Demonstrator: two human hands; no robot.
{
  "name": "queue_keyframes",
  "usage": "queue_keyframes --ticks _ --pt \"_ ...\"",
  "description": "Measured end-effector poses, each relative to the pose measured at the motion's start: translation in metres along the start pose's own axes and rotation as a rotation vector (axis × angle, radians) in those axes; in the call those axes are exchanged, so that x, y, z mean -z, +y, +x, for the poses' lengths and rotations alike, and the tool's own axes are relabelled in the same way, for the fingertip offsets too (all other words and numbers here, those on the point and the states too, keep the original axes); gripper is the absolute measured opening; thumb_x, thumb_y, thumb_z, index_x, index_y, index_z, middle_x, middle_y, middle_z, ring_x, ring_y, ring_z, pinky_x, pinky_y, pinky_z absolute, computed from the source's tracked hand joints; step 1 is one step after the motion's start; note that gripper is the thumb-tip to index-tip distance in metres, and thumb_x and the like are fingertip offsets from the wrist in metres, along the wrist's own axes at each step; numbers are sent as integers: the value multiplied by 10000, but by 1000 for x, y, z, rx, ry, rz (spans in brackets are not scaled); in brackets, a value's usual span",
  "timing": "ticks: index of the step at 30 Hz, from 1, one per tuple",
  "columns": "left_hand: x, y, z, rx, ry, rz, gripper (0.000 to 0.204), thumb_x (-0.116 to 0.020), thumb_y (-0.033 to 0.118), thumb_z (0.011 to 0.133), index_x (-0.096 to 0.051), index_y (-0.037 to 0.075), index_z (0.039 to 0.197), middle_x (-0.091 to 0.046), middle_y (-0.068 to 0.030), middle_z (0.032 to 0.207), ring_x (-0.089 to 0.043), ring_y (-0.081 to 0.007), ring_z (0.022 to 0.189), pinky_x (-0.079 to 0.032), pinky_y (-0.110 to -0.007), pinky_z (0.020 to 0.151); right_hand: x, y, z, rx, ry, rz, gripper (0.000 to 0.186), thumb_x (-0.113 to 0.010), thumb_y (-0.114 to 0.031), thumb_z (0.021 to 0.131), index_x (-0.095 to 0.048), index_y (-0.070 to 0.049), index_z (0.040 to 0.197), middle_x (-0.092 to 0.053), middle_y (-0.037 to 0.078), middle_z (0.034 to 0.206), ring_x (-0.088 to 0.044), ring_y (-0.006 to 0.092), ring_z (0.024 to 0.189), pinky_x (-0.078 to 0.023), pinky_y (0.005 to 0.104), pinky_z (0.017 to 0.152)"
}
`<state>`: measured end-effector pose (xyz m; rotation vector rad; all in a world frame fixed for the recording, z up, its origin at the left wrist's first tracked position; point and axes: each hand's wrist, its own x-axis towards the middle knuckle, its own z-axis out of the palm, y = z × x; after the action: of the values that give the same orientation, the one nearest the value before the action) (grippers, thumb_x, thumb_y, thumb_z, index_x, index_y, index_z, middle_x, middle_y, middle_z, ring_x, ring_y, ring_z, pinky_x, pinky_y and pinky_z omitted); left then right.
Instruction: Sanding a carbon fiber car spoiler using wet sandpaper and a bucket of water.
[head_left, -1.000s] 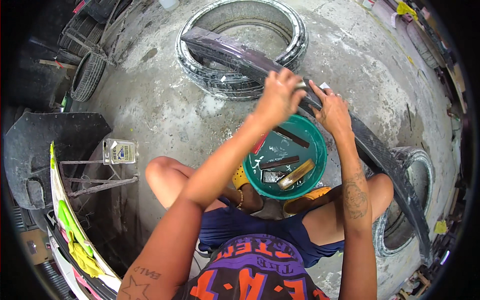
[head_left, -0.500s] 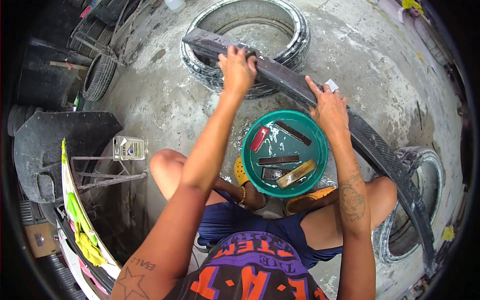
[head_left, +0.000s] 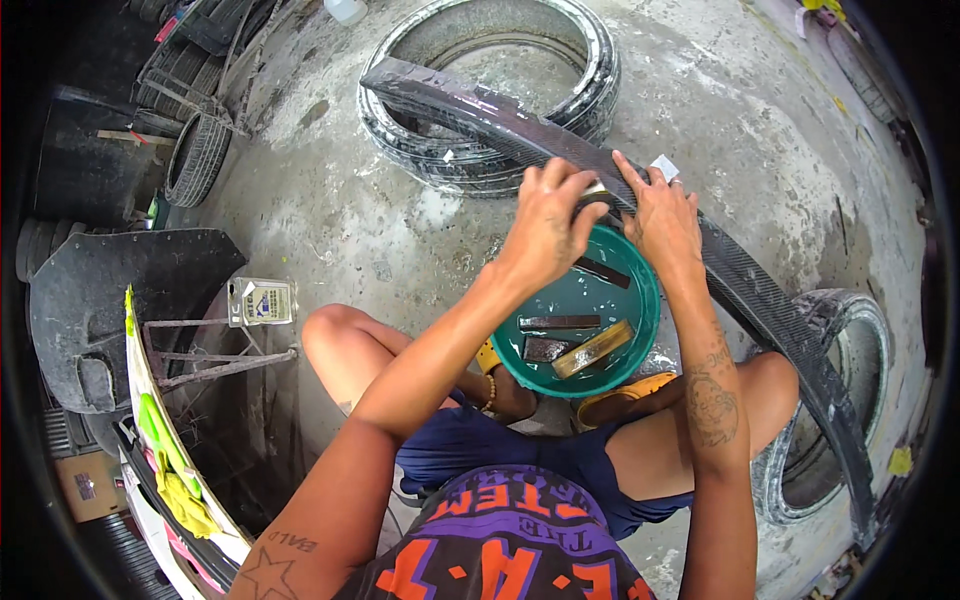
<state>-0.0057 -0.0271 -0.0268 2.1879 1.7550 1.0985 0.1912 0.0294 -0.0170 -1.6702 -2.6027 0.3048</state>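
My left hand (head_left: 552, 215) has curled fingers round a small sanding block (head_left: 595, 188), mostly hidden, against the near edge of a long, curved carbon-fibre strip (head_left: 745, 280). My right hand (head_left: 655, 215) lies on that strip with fingers spread, just right of my left. The strip's far end rests across a big whitened tyre (head_left: 385, 115). Below my hands, a green basin (head_left: 555, 380) of water holds several blocks, among them a dark bar (head_left: 557, 322) and a yellowish block (head_left: 592, 348).
A second tyre (head_left: 840, 320) lies under the strip at right. At left stand a black panel (head_left: 80, 330), a metal stand (head_left: 215, 355) and a white curved piece (head_left: 140, 350) with yellow cloth. More tyres (head_left: 195, 155) crowd the upper left. My bent legs surround the basin.
My left hand swung up-left along the strip half a second ago and is now back down-right, close beside my right hand. My right hand stays in nearly the same place.
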Motion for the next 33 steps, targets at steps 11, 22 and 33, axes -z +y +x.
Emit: queue_keyframes --ticks 11,22,33 --pt "21 -15 -22 200 -345 387 868 -697 46 913 -324 286 1658 -585 -218 1069 -533 -376 968 -459 -488 875 -9 1 -2 31 124 -100 862 -777 -200 872 -376 -350 1620 -622 121 1356 -642 354 1178 -502 553 971" --pt "37 -30 11 166 -35 79 415 -775 119 907 -650 26 1292 -609 -212 1155 -563 -377 1080 -469 -454 973 -2 -2 2 -18 -2 -79 926 -779 -190 873 -310 -396 1644 -574 146 1447 -615 386 1237 -480 551 1035" --pt "8 -50 41 9 17 206 261 -773 119 868 -711 31 1106 -671 -169 1092 -602 -350 1038 -439 -465 941 -4 -1 1 1 26 -83 933 -772 -156 871 -309 -402 1643 -585 142 1422 -619 380 1221 -482 541 1026"
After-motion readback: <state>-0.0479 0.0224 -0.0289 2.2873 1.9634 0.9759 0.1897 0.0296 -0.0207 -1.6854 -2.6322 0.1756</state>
